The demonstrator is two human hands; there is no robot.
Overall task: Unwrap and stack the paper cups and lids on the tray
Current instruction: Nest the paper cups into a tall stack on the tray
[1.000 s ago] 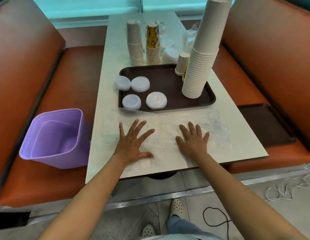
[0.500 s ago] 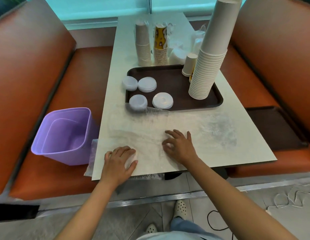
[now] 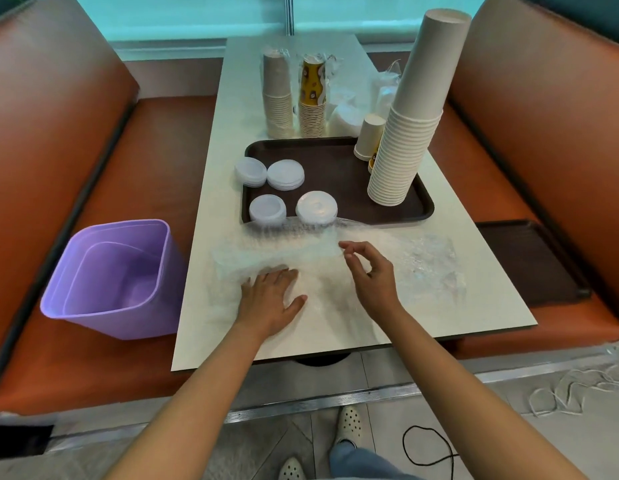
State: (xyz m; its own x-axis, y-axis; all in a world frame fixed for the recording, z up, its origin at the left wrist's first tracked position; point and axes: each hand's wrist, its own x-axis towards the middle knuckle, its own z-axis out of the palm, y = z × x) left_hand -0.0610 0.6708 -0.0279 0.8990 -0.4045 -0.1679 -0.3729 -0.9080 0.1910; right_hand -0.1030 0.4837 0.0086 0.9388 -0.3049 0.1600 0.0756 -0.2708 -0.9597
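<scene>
Nearest, the person's shoes (image 3: 349,424) and a jeans leg show at 6 o'clock, cut off by the lower edge, with a black cable (image 3: 429,445) looping at 5 o'clock. On the near end of the table (image 3: 335,327) lies a sheet of clear wrap (image 3: 422,265), so thin that its edges are hard to trace; it spreads from 9 to 3 o'clock across the tabletop, and its far edge laps over the tray's front rim. The left hand (image 3: 271,299) lies flat on the wrap, fingers straight, their tips blurred under a fold. The right hand (image 3: 370,271) hovers just beside it, thumb and forefinger curled close together; whether they pinch the wrap I cannot tell. At 9 o'clock a purple bin (image 3: 114,275) sits on the seat. Past the wrap, the brown tray (image 3: 335,168) holds four low lid stacks (image 3: 285,174) at its 9 o'clock side and a tall cup stack (image 3: 410,112) at its 3 o'clock side, which hides most of a short cup (image 3: 369,136) and a yellow one behind it. At 12 o'clock, beyond the tray, stand two wrapped cup stacks (image 3: 277,95), with blurred bags (image 3: 349,112) of lids beside them. A second tray (image 3: 533,258) lies on the seat at 3 o'clock, partly under the table.
</scene>
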